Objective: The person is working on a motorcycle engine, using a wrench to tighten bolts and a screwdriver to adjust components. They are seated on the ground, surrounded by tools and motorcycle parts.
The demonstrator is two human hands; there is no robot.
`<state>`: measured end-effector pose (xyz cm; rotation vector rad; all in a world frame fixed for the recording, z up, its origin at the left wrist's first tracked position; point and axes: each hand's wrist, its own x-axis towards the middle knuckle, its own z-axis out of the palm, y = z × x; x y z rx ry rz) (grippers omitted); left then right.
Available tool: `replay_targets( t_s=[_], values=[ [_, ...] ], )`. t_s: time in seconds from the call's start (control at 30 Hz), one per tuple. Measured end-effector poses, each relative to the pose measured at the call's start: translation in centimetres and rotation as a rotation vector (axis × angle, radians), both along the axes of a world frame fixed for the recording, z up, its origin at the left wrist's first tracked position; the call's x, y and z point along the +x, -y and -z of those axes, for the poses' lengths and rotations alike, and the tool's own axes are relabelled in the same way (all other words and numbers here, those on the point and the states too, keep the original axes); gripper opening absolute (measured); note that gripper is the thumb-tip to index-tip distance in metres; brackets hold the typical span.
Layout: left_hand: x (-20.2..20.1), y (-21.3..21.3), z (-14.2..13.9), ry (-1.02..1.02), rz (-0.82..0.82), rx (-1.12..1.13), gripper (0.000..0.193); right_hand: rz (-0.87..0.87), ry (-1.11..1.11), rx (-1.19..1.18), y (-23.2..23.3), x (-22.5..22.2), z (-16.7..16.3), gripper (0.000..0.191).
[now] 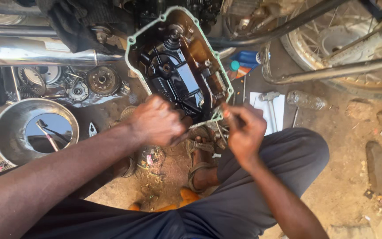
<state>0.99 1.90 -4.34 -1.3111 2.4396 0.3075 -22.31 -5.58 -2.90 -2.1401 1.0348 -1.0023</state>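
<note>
At the far left of the frame a metal bowl (pixel 5 132) sat on the dirt with dark oil in it and a small tool lying in the oil; above it, gears (pixel 104 80) and other loose parts lay spread under a chrome pipe (pixel 36 52). Moving toward the centre, the left hand (pixel 158 120) was closed in a loose fist against the lower left edge of the engine cover (pixel 180 66) — its fingers curled under, and what they gripped, the rim or something small, could not be told. The cover stood tilted in the upper middle of the frame, open face toward the camera, its long axis running from upper left to lower right, a pale green gasket (pixel 131 40) tracing its rim. So the cover lay up and away from both hands, its lower edge between them and touching the left. The right hand (pixel 244 128), just right of that lower corner, had its fingertips pinched together on something thin and small; the object itself was too small to make out. Farther right a hammer (pixel 269 99) lay on a white sheet, a clear plastic bottle (pixel 306 100) beside it, and a spoked wheel (pixel 341 44) filled the upper right.
</note>
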Motion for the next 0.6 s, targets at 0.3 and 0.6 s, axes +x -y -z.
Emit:
replay_targets(
  t_s=[0.3, 0.6],
  values=[
    [-0.2, 0.2, -2.0, 0.021, -0.027, 0.057, 0.062, -0.096, 0.107, 0.068, -0.3, -0.5, 0.0, 0.008],
    [-0.7, 0.2, -1.6, 0.018, -0.028, -0.028, 0.058, -0.020, 0.005, -0.010, -0.6, 0.1, -0.8, 0.015]
  ],
)
